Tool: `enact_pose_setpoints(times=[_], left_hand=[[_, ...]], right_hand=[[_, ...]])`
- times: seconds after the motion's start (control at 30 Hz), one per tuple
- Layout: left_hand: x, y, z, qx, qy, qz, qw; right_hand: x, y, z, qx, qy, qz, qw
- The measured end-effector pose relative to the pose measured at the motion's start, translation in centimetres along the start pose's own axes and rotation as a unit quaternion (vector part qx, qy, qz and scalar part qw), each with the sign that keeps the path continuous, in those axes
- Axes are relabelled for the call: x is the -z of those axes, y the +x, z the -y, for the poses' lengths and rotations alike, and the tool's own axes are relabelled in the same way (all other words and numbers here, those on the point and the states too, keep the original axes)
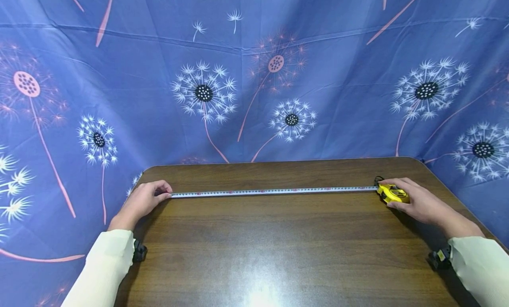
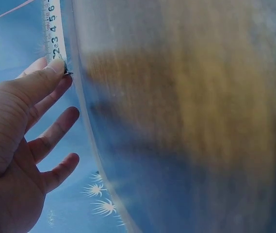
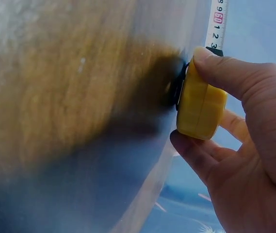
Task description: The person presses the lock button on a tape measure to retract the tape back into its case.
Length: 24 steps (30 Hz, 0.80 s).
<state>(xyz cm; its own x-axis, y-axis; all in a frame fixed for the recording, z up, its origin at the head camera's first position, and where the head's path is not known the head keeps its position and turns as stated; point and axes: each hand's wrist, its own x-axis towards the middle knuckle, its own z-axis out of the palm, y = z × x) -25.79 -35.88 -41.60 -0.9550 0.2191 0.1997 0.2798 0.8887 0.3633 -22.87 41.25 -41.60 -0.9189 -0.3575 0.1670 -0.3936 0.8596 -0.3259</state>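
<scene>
A yellow and black tape measure [image 1: 393, 194] is at the right of the wooden table, its white blade [image 1: 274, 191] drawn out almost level across to the left. My right hand [image 1: 423, 202] grips the case, with the thumb on one side and fingers round the other, as the right wrist view shows on the yellow casing [image 3: 200, 104]. My left hand [image 1: 144, 200] pinches the free end of the blade [image 2: 54, 34] between thumb and forefinger, its other fingers spread apart. In the right wrist view a red 60 mark shows on the blade [image 3: 217, 22] near the case.
The brown table [image 1: 254, 236] has rounded far corners and a bright glare near its front. Blue cloth [image 1: 338, 77] with dandelion prints hangs behind and at both sides. A black wrist strap loop [image 1: 378, 179] hangs from the tape case.
</scene>
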Motion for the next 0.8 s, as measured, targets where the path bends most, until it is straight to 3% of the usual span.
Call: enact_pose_setpoints(times=[0.8], left_hand=[[1.3, -0.4, -0.5, -0.032, -0.022, -0.052, 0.9979]], right_hand=[[1.8, 0.0, -0.3, 0.051, -0.023, -0.044, 0.9974]])
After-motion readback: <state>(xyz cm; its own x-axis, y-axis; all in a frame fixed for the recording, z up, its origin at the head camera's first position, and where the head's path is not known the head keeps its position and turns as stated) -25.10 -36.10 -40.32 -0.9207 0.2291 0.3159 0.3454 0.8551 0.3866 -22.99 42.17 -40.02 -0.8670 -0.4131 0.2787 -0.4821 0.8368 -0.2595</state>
